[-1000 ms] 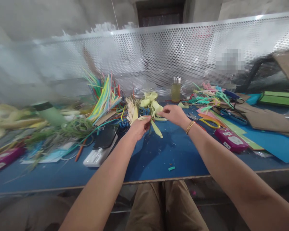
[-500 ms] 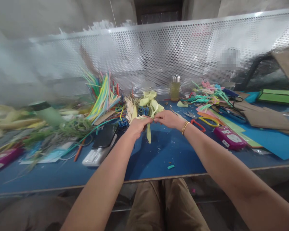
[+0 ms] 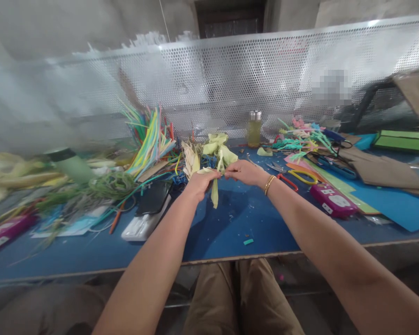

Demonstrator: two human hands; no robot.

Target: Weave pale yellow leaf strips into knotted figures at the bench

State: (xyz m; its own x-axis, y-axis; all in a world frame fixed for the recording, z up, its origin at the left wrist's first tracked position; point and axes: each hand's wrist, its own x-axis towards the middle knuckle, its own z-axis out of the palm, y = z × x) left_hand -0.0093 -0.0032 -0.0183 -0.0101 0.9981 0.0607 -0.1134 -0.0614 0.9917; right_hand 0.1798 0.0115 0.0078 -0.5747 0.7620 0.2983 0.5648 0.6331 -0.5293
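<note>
We note dim light; glare on silver perforated metal screen [image 3: 230,79]; left side blurred; soft shadow on blue tabletop [image 3: 261,232].

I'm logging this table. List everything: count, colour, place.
leafy strips: several, pale yellow, at hands
stems: many, multicoloured, rear left and right
tumbler: one, green, left
phone: one, black, on white case
bottle: one, yellowish, rear centre
blocks: two, magenta, left and right
scissors: uncounted, yellow and red, right
paper: several, mixed, right
cardboard: several, brown, right
box: one, green, right
screen: one, silvery, rear
table: one, blue, centre
small clutter: uncounted, mixed
bracelet: one, gold, right wrist
trousers: pair, brown, below
left hand: one, centre
right hand: one, centre
</note>
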